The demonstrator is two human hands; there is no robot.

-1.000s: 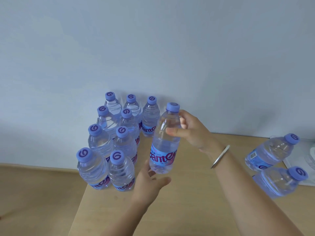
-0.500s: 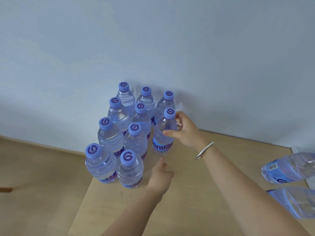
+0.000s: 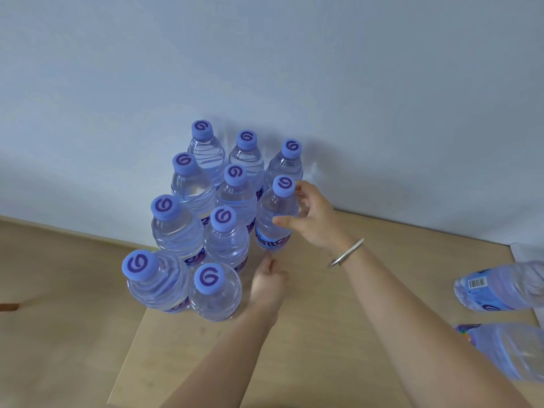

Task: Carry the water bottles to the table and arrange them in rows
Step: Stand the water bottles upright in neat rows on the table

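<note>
Several clear water bottles with purple caps [image 3: 226, 240] stand upright in rows at the back left corner of the wooden table [image 3: 323, 334], against the wall. My right hand [image 3: 312, 219] grips the upper body of the rightmost bottle [image 3: 273, 213], which stands on the table in the third row, just in front of another bottle. Thumb lies on its front and the fingers wrap behind. My left hand [image 3: 268, 284] rests low on the table beside that bottle's base, fingers loosely bent and holding nothing.
Two more bottles lie on their sides at the right edge, one higher [image 3: 500, 290] and one lower [image 3: 506, 351]. A white sheet [image 3: 527, 254] shows at the far right. The table's left edge runs close under the front bottles; wooden floor lies beyond.
My right hand lowered the held bottle from the air and stood it in the third row. My left hand left the bottle's underside and sank to the table.
</note>
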